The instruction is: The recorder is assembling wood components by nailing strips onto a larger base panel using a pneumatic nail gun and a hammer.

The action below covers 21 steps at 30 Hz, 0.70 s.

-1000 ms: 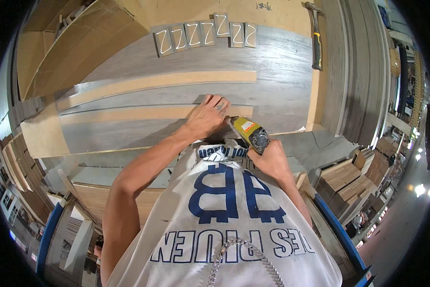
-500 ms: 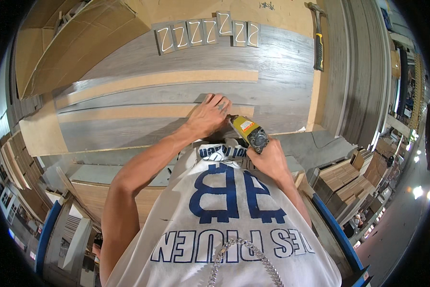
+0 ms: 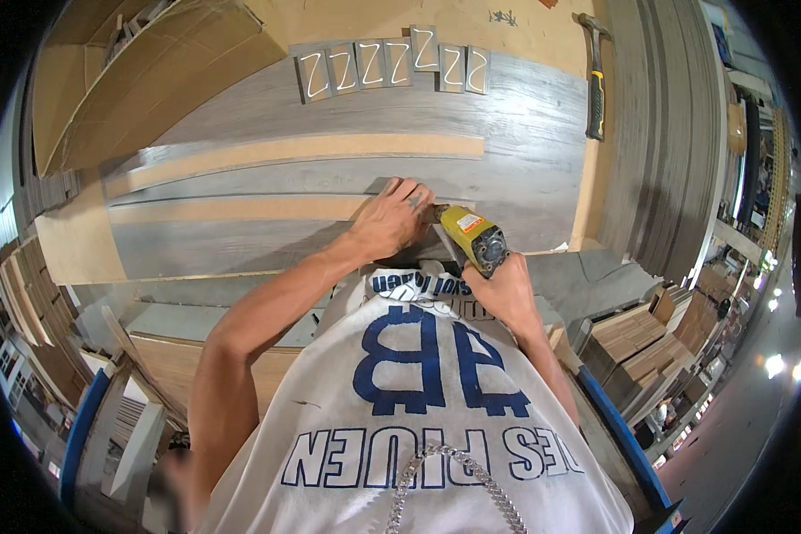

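My left hand (image 3: 391, 218) lies curled over the nearer tan wood strip (image 3: 240, 210), its fingers bent round the strip's far edge and its fingertips hidden. In my right hand (image 3: 504, 289) is a yellow-and-black nail gun (image 3: 473, 236), tilted with its nose beside my left fingers near the strip's right end. Parallel and farther away lies a second tan strip (image 3: 329, 148). Both strips rest on a grey wood-grain panel (image 3: 534, 169). Along its far edge sit several small grey blocks (image 3: 371, 64), each with a white zigzag bead on top.
A cardboard box (image 3: 151, 89) with pieces inside stands at the far left. A hammer (image 3: 595, 80) with a black-and-yellow handle lies at the far right, beside long stacked grey boards (image 3: 658, 133). Stacked wooden pieces (image 3: 627, 338) stand right of me.
The nail gun and my right hand have shifted slightly right, and a narrow part under the tool now shows. My left hand keeps its place on the strip. The view has moved a little.
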{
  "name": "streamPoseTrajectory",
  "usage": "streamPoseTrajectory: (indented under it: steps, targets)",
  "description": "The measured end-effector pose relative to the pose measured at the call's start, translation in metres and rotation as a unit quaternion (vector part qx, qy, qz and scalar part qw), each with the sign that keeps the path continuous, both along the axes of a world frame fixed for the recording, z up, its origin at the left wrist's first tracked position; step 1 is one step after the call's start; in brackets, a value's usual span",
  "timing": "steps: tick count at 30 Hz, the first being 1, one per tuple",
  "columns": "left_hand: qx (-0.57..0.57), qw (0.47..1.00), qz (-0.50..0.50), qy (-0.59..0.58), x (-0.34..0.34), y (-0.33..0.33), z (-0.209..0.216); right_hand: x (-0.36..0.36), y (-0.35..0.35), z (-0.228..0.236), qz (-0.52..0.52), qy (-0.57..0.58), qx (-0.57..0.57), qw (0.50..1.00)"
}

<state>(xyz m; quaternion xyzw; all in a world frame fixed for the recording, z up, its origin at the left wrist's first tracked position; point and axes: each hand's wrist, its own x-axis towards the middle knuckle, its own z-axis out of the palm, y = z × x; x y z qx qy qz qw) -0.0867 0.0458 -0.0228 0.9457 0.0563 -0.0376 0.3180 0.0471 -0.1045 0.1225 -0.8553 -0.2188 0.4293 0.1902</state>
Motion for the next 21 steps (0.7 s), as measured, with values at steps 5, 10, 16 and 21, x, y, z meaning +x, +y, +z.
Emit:
streamPoseTrajectory:
  steps: [5,10,16,21]
  targets:
    - [-0.034,0.999,0.017,-0.023,0.002,0.001,0.005,0.0,-0.002,-0.005,0.005,-0.011,0.011,1.0]
    - [-0.036,0.999,0.003,-0.002,0.0,0.001,0.008,-0.003,-0.002,-0.003,0.029,-0.03,-0.036,0.998]
    - [0.02,0.999,0.037,-0.028,-0.011,0.0,0.017,0.021,-0.027,-0.005,0.009,-0.093,-0.009,0.996]
    - [0.027,0.991,0.126,-0.032,-0.02,-0.009,0.024,0.049,-0.042,-0.03,0.005,-0.251,-0.089,0.964]
